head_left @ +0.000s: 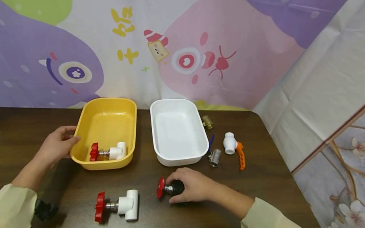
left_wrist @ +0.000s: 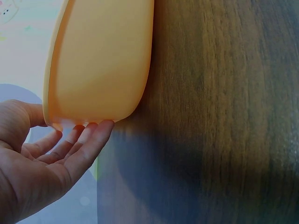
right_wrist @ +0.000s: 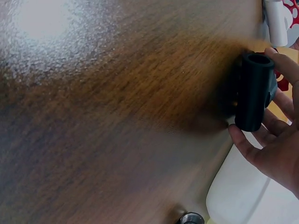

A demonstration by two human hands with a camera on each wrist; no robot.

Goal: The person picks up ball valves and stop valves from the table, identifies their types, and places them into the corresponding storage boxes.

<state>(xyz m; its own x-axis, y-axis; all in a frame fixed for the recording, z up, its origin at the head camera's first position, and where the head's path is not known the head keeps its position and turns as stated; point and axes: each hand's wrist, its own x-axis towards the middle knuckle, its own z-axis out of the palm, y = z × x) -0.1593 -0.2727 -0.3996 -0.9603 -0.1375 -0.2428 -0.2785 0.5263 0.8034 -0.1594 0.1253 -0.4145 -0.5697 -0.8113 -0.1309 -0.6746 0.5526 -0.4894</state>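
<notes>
My left hand pinches the left rim of a yellow tray, thumb at the rim and fingertips against the outer wall. Inside that tray lies a white tee valve with a red handwheel. My right hand grips a black valve with a red handwheel; in the right wrist view, thumb and fingers hold the black tube by its two ends. Between the hands, nearer the front, another white tee valve with a red handwheel lies on the table.
A white tray stands right of the yellow one. Beside it lie a brass fitting, a metal valve with a blue lever, and a white ball valve with an orange handle. A printed cloth hangs behind the table.
</notes>
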